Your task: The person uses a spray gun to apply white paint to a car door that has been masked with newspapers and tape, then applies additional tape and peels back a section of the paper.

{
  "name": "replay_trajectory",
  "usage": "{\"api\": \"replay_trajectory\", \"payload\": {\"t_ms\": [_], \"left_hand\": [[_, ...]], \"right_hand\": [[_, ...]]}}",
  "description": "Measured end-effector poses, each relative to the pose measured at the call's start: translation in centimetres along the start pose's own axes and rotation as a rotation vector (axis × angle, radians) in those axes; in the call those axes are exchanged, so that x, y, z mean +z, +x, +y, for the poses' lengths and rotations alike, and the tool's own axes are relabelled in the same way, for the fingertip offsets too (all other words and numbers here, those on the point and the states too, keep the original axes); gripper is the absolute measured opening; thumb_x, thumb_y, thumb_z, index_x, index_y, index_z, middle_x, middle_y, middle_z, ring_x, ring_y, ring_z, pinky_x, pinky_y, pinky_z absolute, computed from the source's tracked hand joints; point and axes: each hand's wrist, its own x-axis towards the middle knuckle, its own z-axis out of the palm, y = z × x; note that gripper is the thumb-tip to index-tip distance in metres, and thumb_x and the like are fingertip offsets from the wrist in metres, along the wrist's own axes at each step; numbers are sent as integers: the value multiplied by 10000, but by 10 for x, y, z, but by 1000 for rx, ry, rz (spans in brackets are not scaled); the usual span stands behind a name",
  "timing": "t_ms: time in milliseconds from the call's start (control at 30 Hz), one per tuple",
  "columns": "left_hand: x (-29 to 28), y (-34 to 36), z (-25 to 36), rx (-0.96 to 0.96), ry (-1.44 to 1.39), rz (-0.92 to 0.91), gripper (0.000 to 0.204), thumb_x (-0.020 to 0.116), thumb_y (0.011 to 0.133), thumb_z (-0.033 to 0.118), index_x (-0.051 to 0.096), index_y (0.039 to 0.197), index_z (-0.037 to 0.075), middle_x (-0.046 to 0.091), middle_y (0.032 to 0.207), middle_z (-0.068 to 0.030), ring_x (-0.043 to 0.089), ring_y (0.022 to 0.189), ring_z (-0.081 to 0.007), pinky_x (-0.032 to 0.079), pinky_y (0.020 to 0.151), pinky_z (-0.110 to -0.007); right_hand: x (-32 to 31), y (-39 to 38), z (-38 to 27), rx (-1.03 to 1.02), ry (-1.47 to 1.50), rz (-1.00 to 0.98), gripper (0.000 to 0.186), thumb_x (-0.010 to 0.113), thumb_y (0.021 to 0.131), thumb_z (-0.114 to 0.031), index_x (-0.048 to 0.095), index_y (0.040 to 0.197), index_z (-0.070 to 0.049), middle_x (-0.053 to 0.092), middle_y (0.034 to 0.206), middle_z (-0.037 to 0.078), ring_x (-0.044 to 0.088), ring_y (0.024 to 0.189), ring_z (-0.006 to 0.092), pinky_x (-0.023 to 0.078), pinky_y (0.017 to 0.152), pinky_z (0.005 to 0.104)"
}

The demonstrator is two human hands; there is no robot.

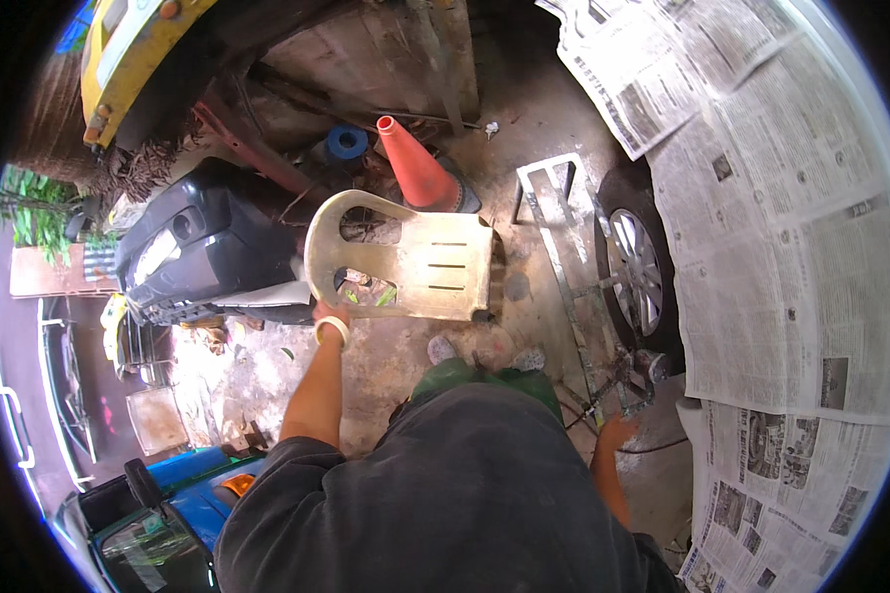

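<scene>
Head view: left hand [328, 314] fingers clamp the cream panel [405, 259]; right hand [616, 432] grips a spray gun [639, 371].

free: bare floor [405, 346] ahead | blocked: cone [420, 163], frame [564, 267]; wheel [638, 267], probably close

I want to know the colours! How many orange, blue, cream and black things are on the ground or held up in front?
Orange: 1, the cone
Blue: 1, the roll
Cream: 1, the panel in the left hand
Black: 1, the bumper
Total: 4
</scene>
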Motion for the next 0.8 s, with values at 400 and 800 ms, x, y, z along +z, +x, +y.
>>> {"api": "replay_trajectory", "payload": {"t_ms": [400,800], "left_hand": [[23,172,-54,113,-296,-396,408,662,938,303,625,1165,-34,693,1039,-222,679,901,-313,542,745,-440],[-20,179,-262,-170,-490,-204,352,656,926,291,649,981,-56,710,941,-229,632,803,-346,490,785,-452]], "right_hand": [[75,-188,-126,-68,339,-708,827,619,943,-523,414,1455,94,458,1472,293,464,1359,366,372,1110,417],[69,-245,-240,-270,146,-1163,827,635,912,-529,460,1429,92,518,1424,277,510,1320,379,400,1093,405]]}}
